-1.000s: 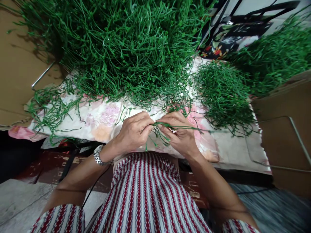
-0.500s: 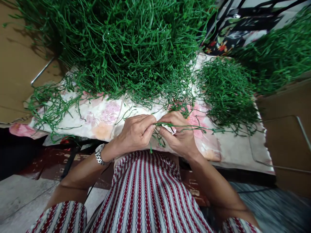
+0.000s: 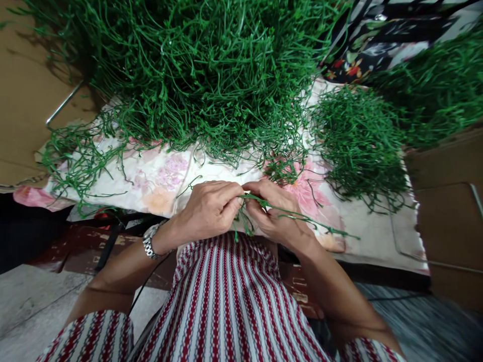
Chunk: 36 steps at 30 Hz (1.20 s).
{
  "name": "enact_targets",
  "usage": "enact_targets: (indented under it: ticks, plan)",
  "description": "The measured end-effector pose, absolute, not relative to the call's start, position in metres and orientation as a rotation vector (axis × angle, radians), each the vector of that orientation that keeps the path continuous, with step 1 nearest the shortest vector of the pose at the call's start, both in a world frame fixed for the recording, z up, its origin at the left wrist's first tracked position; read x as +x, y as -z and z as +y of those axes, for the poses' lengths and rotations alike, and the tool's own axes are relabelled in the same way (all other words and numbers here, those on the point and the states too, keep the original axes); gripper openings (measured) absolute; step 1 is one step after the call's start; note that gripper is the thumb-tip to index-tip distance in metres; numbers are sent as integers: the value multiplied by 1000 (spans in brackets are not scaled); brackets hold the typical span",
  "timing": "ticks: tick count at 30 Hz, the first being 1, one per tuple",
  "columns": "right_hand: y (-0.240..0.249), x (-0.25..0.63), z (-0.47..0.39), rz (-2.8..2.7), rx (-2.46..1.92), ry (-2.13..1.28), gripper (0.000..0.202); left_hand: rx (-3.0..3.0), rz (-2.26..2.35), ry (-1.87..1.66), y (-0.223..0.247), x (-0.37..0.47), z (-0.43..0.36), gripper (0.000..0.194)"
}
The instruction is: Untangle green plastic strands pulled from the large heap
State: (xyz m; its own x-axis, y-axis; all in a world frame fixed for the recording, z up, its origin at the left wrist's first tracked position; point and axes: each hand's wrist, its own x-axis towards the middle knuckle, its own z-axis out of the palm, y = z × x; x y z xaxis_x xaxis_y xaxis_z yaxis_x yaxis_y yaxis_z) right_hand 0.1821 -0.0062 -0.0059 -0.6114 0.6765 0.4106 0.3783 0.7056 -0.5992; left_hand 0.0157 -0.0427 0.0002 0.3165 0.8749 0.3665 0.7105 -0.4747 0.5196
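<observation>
Glossy green plastic stems (image 3: 211, 75), matt floral cloth (image 3: 158, 176), shiny metal watch (image 3: 150, 241), matt cardboard (image 3: 22, 100)

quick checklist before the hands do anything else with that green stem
1. Left hand pinching the green stem: ok.
2. Right hand gripping the same stem: ok.
3. Stem's far end lying apart from the small pile: ok.
4. Big pile apart from both hands: ok.
5. Floral cloth bare under the hands: ok.
6. Whether stem parts are joined between the fingertips: cannot tell.
</observation>
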Motion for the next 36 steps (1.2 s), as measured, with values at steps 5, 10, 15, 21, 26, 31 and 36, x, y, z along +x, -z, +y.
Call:
enact_targets:
  ticks: [5,10,15,21,26,31,36]
  plan:
    - [8,183,-5,-2235,-763,-746,13,2352,1422,-889,-2,16,-44,13]
    - [11,184,-8,-2145,-749,-932,10,2263,1332,-886,-7,13,-44,12]
    - [14,184,-14,-2094,-853,-935,12,2332,1367,-881,-4,17,-45,15]
    - [20,188,-11,-2293,-729,-641,23,2398,1342,-729,-3,13,-41,19]
    - [13,200,-20,-2550,-407,-737,19,2524,980,-488,-17,2,-49,19]
    - [-5,230,-18,-2471,-336,-960,20,2423,903,-455,-30,-22,-56,22]
    - [2,241,4,-2500,-678,-744,15,2079,1313,-617,-22,-27,-35,14]
